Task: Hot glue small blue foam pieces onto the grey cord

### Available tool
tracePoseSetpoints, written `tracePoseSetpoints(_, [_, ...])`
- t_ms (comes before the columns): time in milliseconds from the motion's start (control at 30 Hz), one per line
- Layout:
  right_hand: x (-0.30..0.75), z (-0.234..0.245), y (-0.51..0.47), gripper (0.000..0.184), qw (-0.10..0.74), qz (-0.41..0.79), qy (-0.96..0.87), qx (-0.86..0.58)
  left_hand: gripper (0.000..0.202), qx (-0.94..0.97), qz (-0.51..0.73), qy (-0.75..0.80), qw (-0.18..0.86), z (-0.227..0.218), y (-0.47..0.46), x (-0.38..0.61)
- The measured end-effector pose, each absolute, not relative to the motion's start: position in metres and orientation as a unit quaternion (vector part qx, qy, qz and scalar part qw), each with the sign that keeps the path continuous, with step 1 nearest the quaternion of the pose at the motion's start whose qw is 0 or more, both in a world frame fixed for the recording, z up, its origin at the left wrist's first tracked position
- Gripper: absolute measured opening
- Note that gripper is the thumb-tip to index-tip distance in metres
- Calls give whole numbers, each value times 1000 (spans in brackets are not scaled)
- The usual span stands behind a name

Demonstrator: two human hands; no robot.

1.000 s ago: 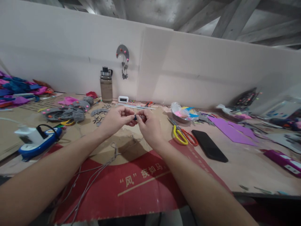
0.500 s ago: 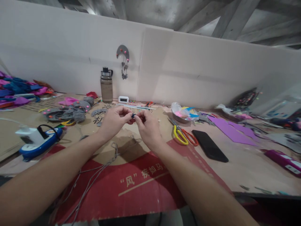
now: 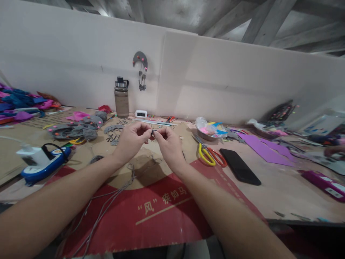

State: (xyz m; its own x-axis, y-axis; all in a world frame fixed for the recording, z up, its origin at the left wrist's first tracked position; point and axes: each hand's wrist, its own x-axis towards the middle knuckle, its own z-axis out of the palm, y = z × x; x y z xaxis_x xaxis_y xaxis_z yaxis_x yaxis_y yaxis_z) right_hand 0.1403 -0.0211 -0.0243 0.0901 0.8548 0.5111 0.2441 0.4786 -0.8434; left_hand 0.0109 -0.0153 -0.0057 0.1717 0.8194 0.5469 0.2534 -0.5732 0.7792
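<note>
The printed cardboard [image 3: 161, 225] looks matt with a rough near edge. The scissors [image 3: 200, 151] show metal and shiny plastic, the power strip [image 3: 35, 175] glossy plastic; the crescent [image 3: 139, 55] resembles matt felt. The small dark piece [image 3: 152, 132] is too tiny to judge.

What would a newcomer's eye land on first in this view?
First, the left hand and right hand, meeting near mid-picture with a tiny dark piece pinched between them. Below them, the red-printed cardboard spreads toward the viewer. Next come the grey crescent ornament hanging on the white panel behind, and the yellow-and-red-handled scissors beside the black smartphone, right of the hands.
</note>
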Motion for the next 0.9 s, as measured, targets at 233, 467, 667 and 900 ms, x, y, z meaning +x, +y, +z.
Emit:
tracePoseSetpoints(233, [140,-23,-21,18,586,292,-605,-453,11,708,535,364,283,-5,-16,13])
tracePoseSetpoints(467, [141,-24,-17,23,604,351,-582,-416,12,684,543,332,358,-7,-12,13])
tracePoseSetpoints(667, [143,-22,-16,13,601,373,-574,-413,15,641,541,324,437,-14,-4,13])
tracePoseSetpoints(900, [146,-22,-14,14,581,367,-583,-434,22,612,509,299,527,-10,-1,10])
